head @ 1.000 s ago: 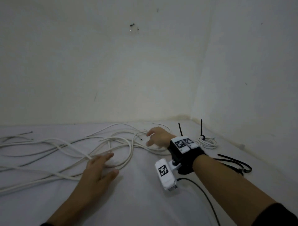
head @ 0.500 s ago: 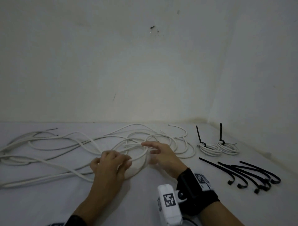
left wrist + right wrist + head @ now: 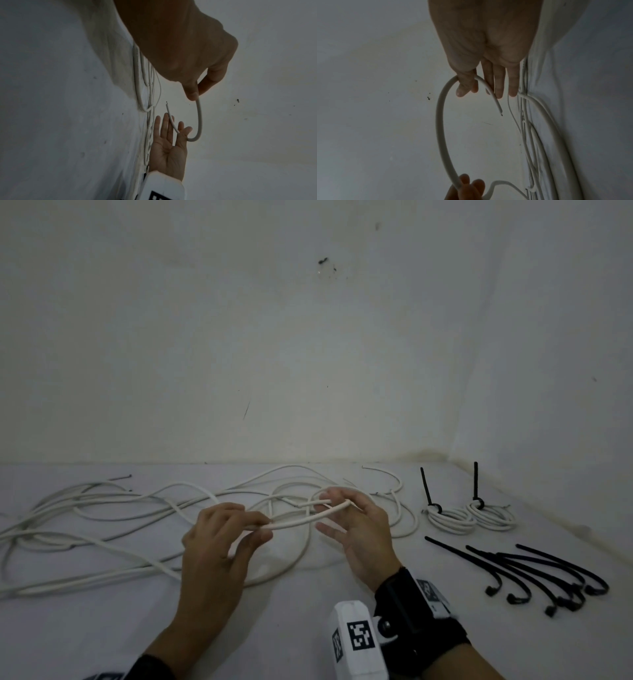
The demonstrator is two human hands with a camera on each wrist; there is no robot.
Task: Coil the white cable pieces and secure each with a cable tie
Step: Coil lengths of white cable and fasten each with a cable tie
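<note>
My left hand pinches a white cable piece between thumb and fingers, just above the table. My right hand pinches the same piece near its cut end with thumb and index finger, its other fingers straight. The short stretch between my hands is lifted. In the left wrist view the cable curves from my left hand to the right hand. The right wrist view shows the cable arching from my right hand down to the left fingertips. Several loose white cables lie tangled behind.
Two coiled white bundles, each bound by a black tie, sit at the back right. Several loose black cable ties lie at the right. The white table meets walls at the back and right.
Both hands have come off the tangle on the table, drawn closer together and lifted one cable piece by its end. The head view has shifted to the right.
</note>
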